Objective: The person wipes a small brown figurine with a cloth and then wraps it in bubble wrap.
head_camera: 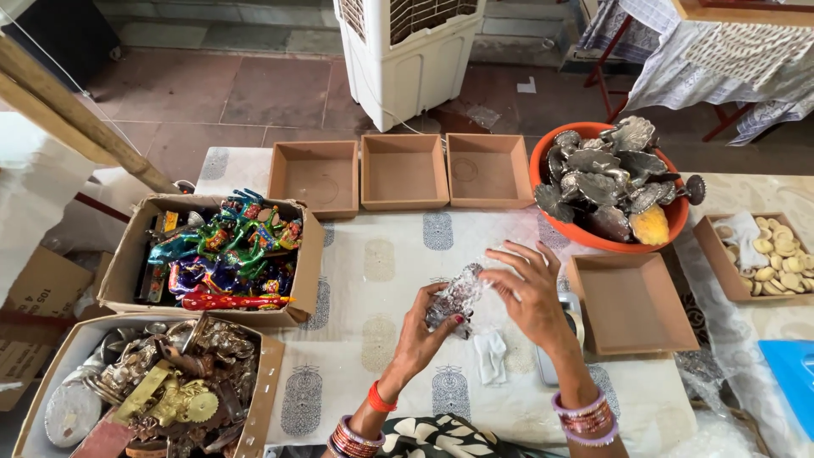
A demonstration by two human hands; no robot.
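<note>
Bubble-wrapped figurine (456,298), clear and crinkly, sits at frame centre, gripped by the left hand (421,332) with the right hand (532,293) spread over it, bare desk (381,263) open around them.

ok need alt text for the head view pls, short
Two hands, left hand and right hand, hold a small object in clear bubble wrap above a patterned tablecloth. Around them sit three empty tan trays, an orange bowl of metal pieces, and cardboard boxes of colourful figurines and brass items.
</note>
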